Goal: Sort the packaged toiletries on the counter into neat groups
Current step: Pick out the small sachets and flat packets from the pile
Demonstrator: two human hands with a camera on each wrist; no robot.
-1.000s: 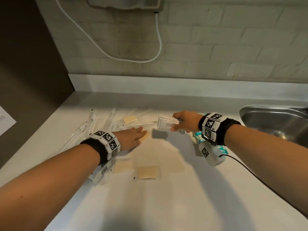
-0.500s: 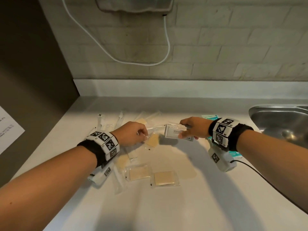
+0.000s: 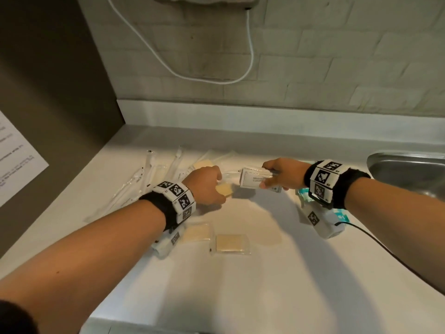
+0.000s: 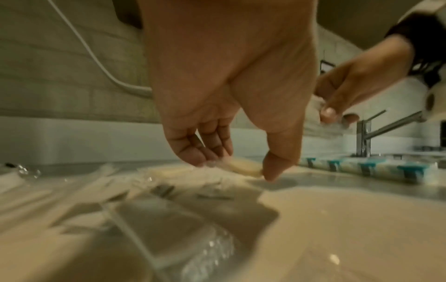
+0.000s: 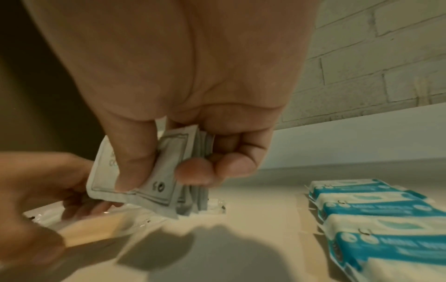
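The right hand holds a stack of white sachets clear of the counter: thumb across the printed front, fingers curled behind, several sachets fanned together in the right wrist view. Probable reason: collecting like items into one bundle before setting them down as a group. The left hand is low over the clutter, thumb and fingertips pinching a cream soap pkt at its edges, the pkt tilted and just off or barely on the surface; cannot tell which. Edge pinch suits a thin, slick wrapper lying flat. Two matching soap pkts lie side by side nearer the person, approx. aligned, so this one likely joins them. Long clear-wrapped items sit fanned at far left, not yet squared up. Teal-and-white packs lie in a row beside the sink, under the right wrist; that group looks done. Est. progress: roughly mid-task.
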